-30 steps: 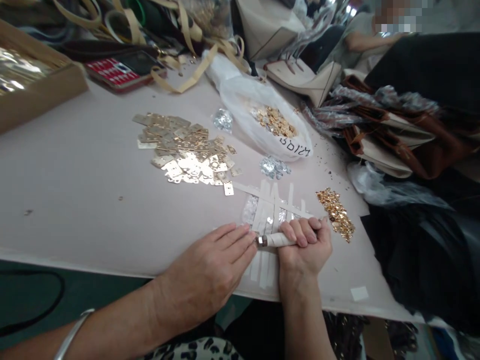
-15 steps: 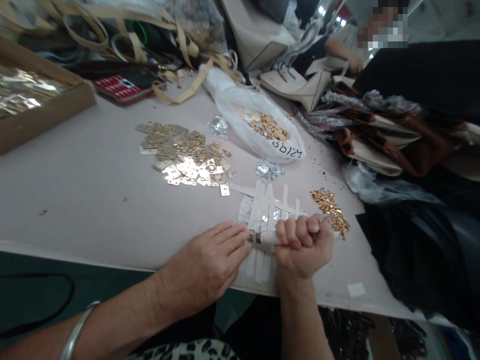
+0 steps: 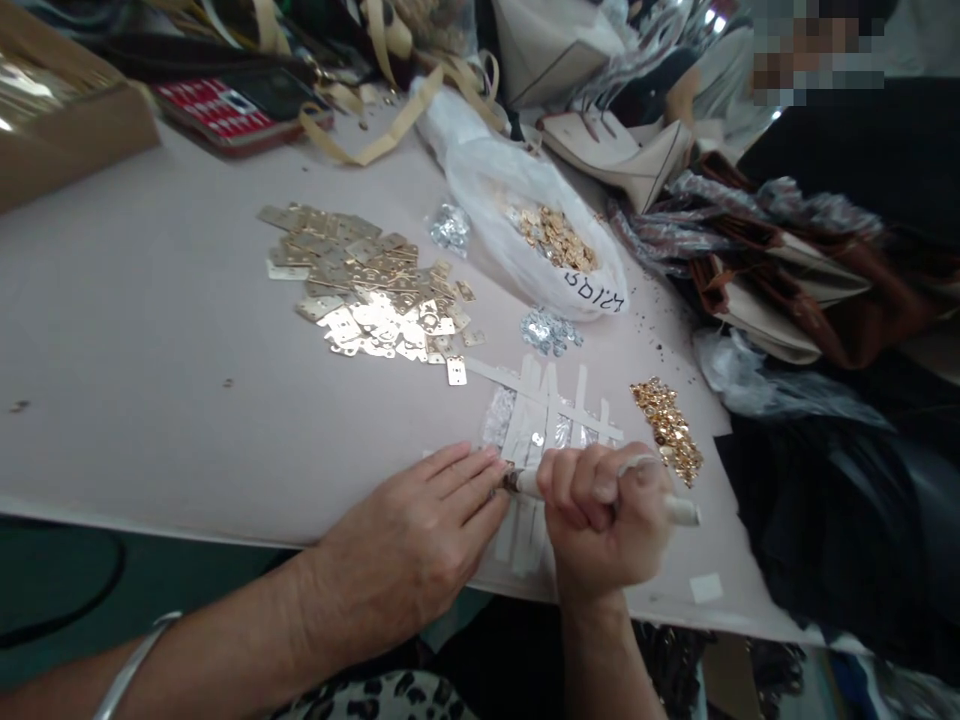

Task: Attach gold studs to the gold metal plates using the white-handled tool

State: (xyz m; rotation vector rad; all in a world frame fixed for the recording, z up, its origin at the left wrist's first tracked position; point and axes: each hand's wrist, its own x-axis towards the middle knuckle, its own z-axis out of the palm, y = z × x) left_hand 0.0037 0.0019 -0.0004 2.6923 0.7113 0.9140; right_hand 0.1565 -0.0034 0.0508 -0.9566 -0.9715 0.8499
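Observation:
My right hand (image 3: 604, 510) is wrapped in a fist round a white-handled tool that looks like a screwdriver (image 3: 682, 512). The handle's end sticks out on the right, and its dark tip points left at my left fingertips. My left hand (image 3: 424, 530) lies low over the table with its fingers together, pinching a small metal piece whose shape is mostly hidden. Under both hands is a clear plastic-covered patch crossed by white tape strips (image 3: 529, 405). Beyond them lie a pile of gold metal plates (image 3: 367, 285), silver washer-like discs (image 3: 550, 331) and small gold fittings (image 3: 667, 430).
An open white bag (image 3: 495, 215) holds gold pieces, beside a small clear packet (image 3: 450, 230). A cardboard box (image 3: 82, 130) and a red-and-black case (image 3: 232, 110) stand at back left. Bags (image 3: 810, 280) and black material (image 3: 817, 510) crowd the right. Another person sits at the back.
My right fist has turned and shifted slightly, so the handle's end now shows on the right. My left hand stays at the tool's tip. The view has shifted a little.

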